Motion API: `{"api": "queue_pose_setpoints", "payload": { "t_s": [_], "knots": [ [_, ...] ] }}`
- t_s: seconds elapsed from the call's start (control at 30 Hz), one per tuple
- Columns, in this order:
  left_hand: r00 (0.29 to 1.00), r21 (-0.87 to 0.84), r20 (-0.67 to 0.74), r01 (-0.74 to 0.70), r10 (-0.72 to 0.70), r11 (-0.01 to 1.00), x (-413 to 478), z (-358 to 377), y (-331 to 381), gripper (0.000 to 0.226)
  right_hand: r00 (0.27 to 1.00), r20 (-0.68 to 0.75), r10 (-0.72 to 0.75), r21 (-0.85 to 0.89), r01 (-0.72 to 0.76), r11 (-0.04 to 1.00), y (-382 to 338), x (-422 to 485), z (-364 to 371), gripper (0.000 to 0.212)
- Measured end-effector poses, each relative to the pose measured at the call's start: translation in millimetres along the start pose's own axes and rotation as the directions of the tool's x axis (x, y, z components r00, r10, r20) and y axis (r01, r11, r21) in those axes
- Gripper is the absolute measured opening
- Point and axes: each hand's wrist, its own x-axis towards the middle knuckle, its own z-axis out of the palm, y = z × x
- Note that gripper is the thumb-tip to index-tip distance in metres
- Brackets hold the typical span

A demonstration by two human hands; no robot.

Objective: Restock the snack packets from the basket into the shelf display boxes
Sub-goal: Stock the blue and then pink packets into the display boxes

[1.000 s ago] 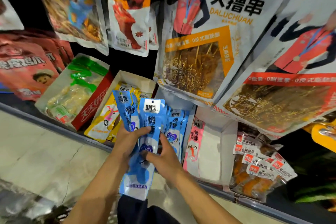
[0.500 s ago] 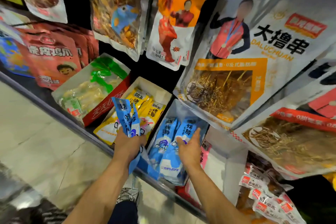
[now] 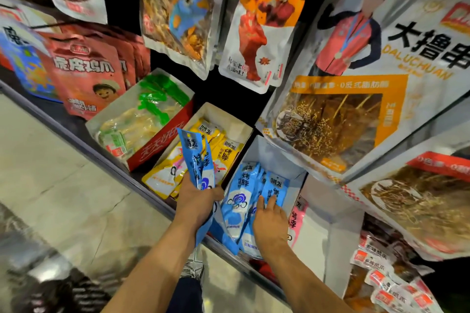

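My left hand (image 3: 197, 197) grips a bunch of blue snack packets (image 3: 195, 157), held upright in front of the box of yellow packets (image 3: 223, 155). My right hand (image 3: 269, 221) lies flat, fingers spread, on the blue packets (image 3: 240, 193) stacked in the white display box (image 3: 269, 152) at the shelf's front. The basket is out of view.
Left of these stands a red-edged box (image 3: 157, 145) of green-topped packets. A white box with pink packets (image 3: 296, 218) is on the right, then loose red-labelled packets (image 3: 376, 264). Large hanging bags (image 3: 338, 99) overhang the boxes. The shelf's metal edge (image 3: 101, 155) runs diagonally above the floor.
My right hand took a blue packet from the left hand's bunch, laid it in the blue box and now presses on the stack. The view has shifted right and down.
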Motion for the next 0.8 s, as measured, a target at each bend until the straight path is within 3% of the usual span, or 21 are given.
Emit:
{"api": "queue_pose_setpoints", "payload": {
  "t_s": [0.1,0.17,0.2,0.27,0.3,0.37,0.47,0.57,0.7,0.8],
  "knots": [
    [1.0,0.001,0.019,0.015,-0.015,1.0,-1.3,-2.0,-2.9,0.046,0.994,-0.105,0.015,0.1,-0.005,0.995,-1.3,-3.6,1.7,0.064],
    [0.999,-0.018,0.048,0.021,-0.02,1.0,3.7,-3.5,2.8,0.044,0.954,-0.289,0.081,0.375,0.035,0.926,-8.9,-11.1,-14.1,0.056],
    [0.997,-0.028,0.065,0.031,-0.029,0.999,6.8,-4.4,6.6,0.041,0.94,-0.316,0.128,0.571,0.081,0.817,-14.9,-19.0,-27.5,0.046],
    [0.993,-0.034,0.116,0.028,-0.024,0.999,10.0,-6.8,12.1,0.032,0.982,-0.16,0.102,0.891,0.099,0.443,-29.8,-42.1,-54.4,0.037],
    [0.988,-0.026,0.152,0.025,-0.021,0.999,9.3,-7.9,13.5,0.025,0.996,-0.081,0.021,0.956,0.072,0.283,-33.8,-54.2,-64.1,0.036],
    [0.971,-0.009,0.238,0.021,-0.018,1.0,7.3,-9.0,15.3,0.032,0.995,-0.041,-0.092,0.989,0.053,0.14,-32.8,-72.2,-76.2,0.035],
    [0.945,0.044,0.324,0.033,-0.046,0.998,7.8,-12.8,16.4,0.04,0.983,-0.017,-0.18,0.995,0.034,0.093,-25.9,-80.0,-82.7,0.039],
    [0.927,0.025,0.374,0.03,-0.037,0.999,2.7,-17.3,17.8,0.036,0.965,0.007,-0.261,0.988,0.034,0.153,-22.9,-83.8,-88.2,0.054],
    [0.934,-0.043,0.354,0.079,-0.058,0.996,-5.3,-17.4,16.4,0.018,0.942,0.052,-0.332,0.99,-0.006,0.139,-15.3,-76.8,-92.0,0.04],
    [0.91,0.08,0.369,0.171,-0.189,0.982,-2.4,-16.8,23.9,0.019,0.94,0.113,-0.323,0.991,-0.084,0.102,-6.8,-72.3,-94.3,0.03]
  ]
}}
